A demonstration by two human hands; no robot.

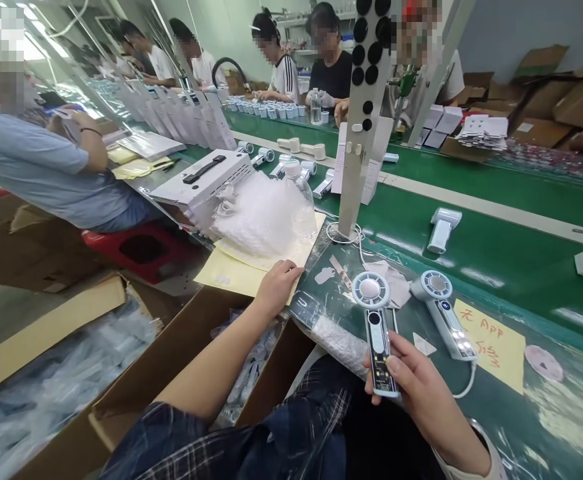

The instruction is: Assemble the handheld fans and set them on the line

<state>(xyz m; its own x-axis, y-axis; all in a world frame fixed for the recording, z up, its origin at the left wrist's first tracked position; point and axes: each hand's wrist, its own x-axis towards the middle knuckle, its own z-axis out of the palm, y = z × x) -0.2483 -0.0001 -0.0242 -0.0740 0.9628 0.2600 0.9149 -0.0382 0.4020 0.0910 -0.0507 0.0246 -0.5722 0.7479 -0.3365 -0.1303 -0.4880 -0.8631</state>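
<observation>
A light blue handheld fan [379,340] is upright in my right hand [411,373], its round head up and its dark panel facing me. My left hand [280,287] rests on the edge of yellow paper [241,272] at the bench edge, fingers bent together; whether they pinch the paper is too small to tell. Another fan [446,317] with a white cable lies right of the held one, partly over a yellow note [509,347] with red writing. A bag of white material [266,207] sits on the yellow paper beyond my left hand.
A metal post [361,147] rises from the bench, cable around its base. Behind it a green conveyor [496,247] carries a fan [442,230]. Open cardboard boxes [106,400] with plastic-wrapped items stand lower left. A white case [204,177] and a seated person [46,160] are at left.
</observation>
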